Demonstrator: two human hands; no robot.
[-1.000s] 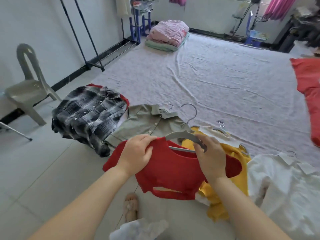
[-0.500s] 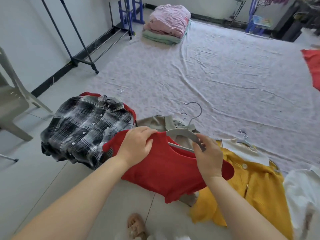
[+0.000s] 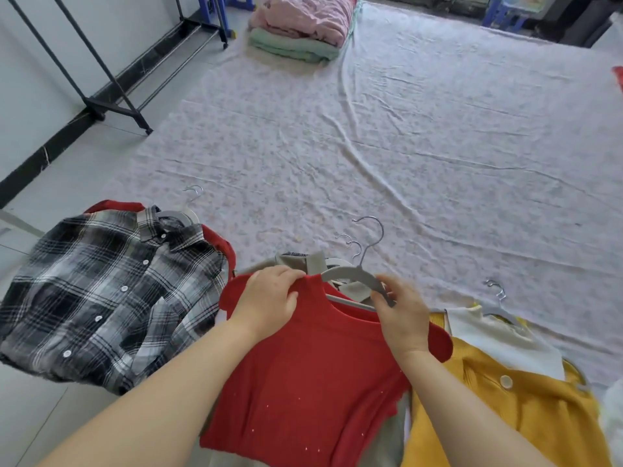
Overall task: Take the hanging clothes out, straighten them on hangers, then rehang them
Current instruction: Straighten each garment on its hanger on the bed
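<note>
I see the left hand [image 3: 269, 299] with fingers curled, pinching the neckline of the red top [image 3: 313, 375] just left of the hanger's neck. Right hand [image 3: 403, 318] has thumb and fingers closed round the right arm of the grey hanger [image 3: 347, 275], near its tip. The hanger's left arm sits inside the top and its right arm is outside the fabric, metal hook pointing up and away from me. The red top is held low in front of me, over a pile: an olive shirt [image 3: 315, 261] is directly beneath it, with only the collar and a strip showing. A yellow garment [image 3: 505, 416] with a white collar lies just to the right, on its own hanger, touching the red top's sleeve. A black-and-white plaid shirt [image 3: 101, 291] lies to the left, also on a hanger, with something red under it. All of it sits at the near edge of a pale floral sheet [image 3: 404, 146] spread on the tiled floor [image 3: 50, 416]. A black clothes rack [image 3: 111, 79] stands far left by the wall, and folded blankets [image 3: 303, 25] sit at the sheet's far end.
</note>
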